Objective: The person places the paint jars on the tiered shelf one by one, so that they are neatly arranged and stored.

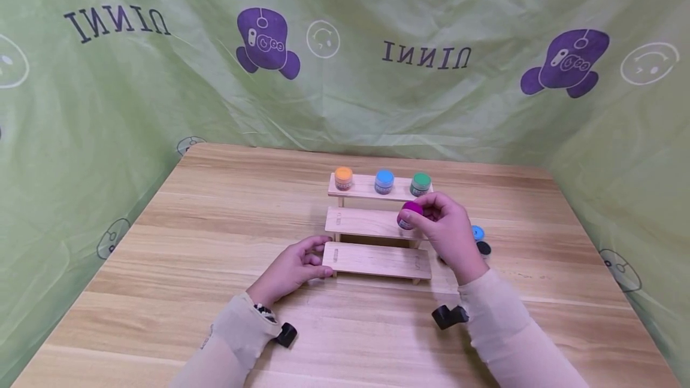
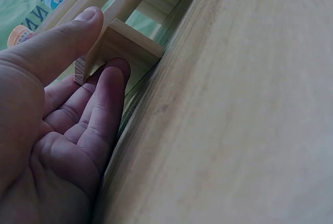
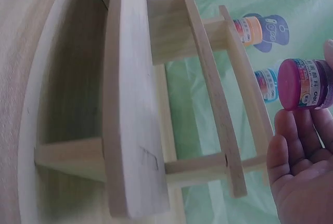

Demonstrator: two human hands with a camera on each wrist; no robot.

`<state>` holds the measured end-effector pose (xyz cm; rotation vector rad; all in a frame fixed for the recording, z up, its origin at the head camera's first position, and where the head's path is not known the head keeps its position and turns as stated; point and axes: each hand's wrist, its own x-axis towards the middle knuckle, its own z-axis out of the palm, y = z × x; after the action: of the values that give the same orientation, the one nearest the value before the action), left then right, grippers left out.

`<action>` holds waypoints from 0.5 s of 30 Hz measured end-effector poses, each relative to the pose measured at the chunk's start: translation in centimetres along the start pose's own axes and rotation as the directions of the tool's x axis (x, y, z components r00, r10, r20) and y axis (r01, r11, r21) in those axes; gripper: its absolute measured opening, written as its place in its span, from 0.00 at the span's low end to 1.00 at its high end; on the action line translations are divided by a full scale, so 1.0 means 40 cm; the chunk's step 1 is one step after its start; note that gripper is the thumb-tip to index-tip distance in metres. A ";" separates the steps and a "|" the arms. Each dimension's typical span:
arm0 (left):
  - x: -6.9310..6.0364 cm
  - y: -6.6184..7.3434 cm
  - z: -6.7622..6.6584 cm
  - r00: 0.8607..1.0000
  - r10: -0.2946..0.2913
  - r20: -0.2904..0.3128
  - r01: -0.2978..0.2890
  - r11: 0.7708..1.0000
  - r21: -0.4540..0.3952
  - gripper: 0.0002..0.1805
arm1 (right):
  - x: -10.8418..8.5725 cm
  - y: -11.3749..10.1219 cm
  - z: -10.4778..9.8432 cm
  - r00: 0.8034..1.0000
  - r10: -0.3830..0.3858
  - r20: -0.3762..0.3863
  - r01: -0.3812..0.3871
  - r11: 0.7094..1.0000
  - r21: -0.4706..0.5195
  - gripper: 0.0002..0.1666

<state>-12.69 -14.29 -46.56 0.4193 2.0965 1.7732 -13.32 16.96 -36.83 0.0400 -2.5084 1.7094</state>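
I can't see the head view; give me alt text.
Right hand holds a purple jar near the right end of the middle step of a three-step wooden stand; left hand grips the left end of the bottom step. Orange jar, blue jar and green jar stand left to right on the top step.

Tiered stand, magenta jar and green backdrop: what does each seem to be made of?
Tiered stand: pale wood with a mostly matte finish; grain shows on its boards and cut end.
Magenta jar: smooth and glossy, plastic or possibly glass, since part of its wall looks see-through.
Green backdrop: likely thin fabric with a slight sheen, judging by its soft folds; plastic sheeting is possible.
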 end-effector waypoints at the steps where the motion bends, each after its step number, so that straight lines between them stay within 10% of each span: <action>1: 0.000 0.000 0.000 1.000 0.001 0.000 -0.001 1.000 -0.002 0.38 | 0.000 -0.001 0.004 1.000 0.004 0.005 -0.004 1.000 -0.001 0.26; 15: 0.000 0.001 0.001 1.000 -0.003 -0.003 0.002 1.000 -0.007 0.38 | 0.003 -0.009 0.059 0.998 0.012 0.061 -0.013 1.000 0.011 0.25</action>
<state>-12.66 -14.26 -46.50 0.4123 2.0909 1.7806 -13.56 14.65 -37.33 0.0784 -2.5474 1.7532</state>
